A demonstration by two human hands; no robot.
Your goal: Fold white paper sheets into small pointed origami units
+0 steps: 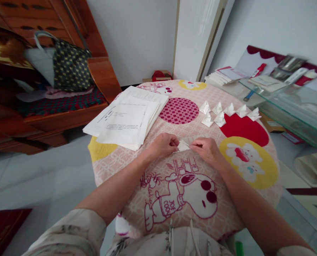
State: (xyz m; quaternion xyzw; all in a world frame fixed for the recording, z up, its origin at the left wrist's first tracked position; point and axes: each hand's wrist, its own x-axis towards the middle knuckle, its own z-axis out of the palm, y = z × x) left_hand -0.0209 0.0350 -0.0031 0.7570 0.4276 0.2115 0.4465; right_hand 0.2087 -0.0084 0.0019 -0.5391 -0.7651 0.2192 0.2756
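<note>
Between my two hands, low over the round table, is a small piece of folded white paper (183, 146) with a pointed top. My left hand (166, 143) pinches its left side with thumb and fingers. At its right corner, my right hand (204, 147) grips the edge between thumb and forefinger. Several folded paper pieces (219, 120) of a similar pointed shape stand in two rows beyond my right hand. A stack of printed paper sheets (126, 122) lies to the far left of my left hand.
A patterned cloth (190, 167) with cartoon figures covers the round table. On the right stands a glass shelf (294, 103) with papers and metal bowls (291, 63). To the left, a wooden bench (102, 76) carries a dark patterned bag (70, 65).
</note>
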